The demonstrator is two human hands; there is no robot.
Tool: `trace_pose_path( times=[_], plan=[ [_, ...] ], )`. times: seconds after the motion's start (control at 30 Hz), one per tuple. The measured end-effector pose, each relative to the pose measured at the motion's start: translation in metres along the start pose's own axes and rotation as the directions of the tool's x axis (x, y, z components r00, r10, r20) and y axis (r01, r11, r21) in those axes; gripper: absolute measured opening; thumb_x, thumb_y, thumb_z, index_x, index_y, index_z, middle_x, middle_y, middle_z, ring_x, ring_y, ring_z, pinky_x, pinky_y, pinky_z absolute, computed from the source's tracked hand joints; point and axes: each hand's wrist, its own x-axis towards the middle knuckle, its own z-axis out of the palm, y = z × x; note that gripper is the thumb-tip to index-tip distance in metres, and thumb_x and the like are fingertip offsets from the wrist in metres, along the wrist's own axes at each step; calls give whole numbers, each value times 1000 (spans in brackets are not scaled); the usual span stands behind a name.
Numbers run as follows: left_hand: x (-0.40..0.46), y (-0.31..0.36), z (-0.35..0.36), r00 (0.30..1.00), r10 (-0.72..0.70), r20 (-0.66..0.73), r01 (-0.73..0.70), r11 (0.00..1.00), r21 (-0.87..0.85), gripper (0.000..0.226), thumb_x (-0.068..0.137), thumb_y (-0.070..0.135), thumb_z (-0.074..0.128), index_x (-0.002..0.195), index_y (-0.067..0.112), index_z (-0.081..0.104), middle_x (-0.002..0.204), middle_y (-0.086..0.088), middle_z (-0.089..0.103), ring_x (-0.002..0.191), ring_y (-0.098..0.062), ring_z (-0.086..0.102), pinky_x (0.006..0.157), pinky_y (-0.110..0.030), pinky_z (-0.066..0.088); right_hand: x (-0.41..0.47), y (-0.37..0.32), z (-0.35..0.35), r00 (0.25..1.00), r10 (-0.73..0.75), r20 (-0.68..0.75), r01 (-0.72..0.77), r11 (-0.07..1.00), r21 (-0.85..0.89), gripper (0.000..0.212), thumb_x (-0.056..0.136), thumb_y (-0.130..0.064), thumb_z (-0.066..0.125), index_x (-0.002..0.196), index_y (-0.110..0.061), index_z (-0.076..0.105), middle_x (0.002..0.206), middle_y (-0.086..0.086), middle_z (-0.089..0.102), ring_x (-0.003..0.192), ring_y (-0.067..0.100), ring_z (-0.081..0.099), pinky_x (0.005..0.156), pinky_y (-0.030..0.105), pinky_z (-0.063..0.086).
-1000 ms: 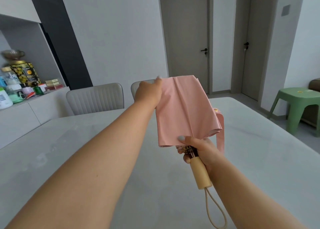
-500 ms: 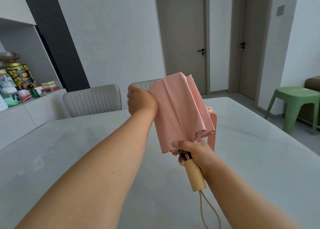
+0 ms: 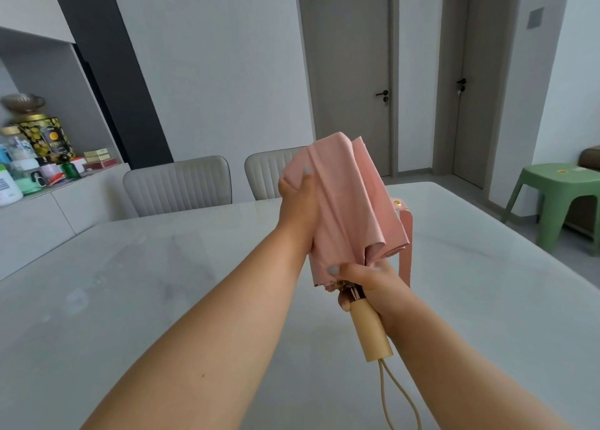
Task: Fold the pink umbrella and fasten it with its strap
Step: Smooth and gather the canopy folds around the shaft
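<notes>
Grey marble table (image 3: 136,299) in dining room. Left hand (image 3: 297,199) grips upper folds of pink umbrella (image 3: 350,208), held above table. Right hand (image 3: 370,283) clamps canopy base over wooden handle (image 3: 371,332). Strap (image 3: 406,244) hangs loose, unfastened, right of canopy.

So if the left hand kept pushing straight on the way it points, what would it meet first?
The left hand already grips the umbrella. Beyond that, probably the right-hand chair back, though depth is unclear.
</notes>
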Motion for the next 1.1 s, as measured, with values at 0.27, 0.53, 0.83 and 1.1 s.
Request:
trace_pose_path(
  times=[0.27,0.53,0.83,1.1],
  plan=[
    [-2,-4,-7,952,-184,243,264,897,-355,63,91,68,37,120,17,61,102,-12,70,95,-30,65,76,-41,52,1,3,1,996,2,93,-18,985,173,37,62,-3,68,98,7,62,76,18,68,69,28,69,65,39,60],
    [-2,-5,-4,946,-196,259,291,868,-403,65,90,71,35,113,17,62,100,-14,69,92,-32,65,73,-40,51,1,3,3,975,26,219,-99,938,331,42,66,6,65,108,9,61,105,30,66,102,47,66,79,55,57],
    [6,-10,-14,962,-206,176,259,890,-374,58,91,65,39,117,18,62,107,-11,70,98,-28,66,82,-40,54,-1,2,4,996,52,75,-67,977,202,35,59,1,69,92,1,56,61,8,61,48,14,55,37,21,39],
    [23,73,-23,884,453,-113,-352,805,478,44,89,43,39,61,9,47,75,-11,47,74,-34,42,67,-37,37,-1,-3,-4,995,89,34,-89,996,23,39,57,-4,72,92,0,56,63,10,61,41,15,47,39,23,42]
  ],
)
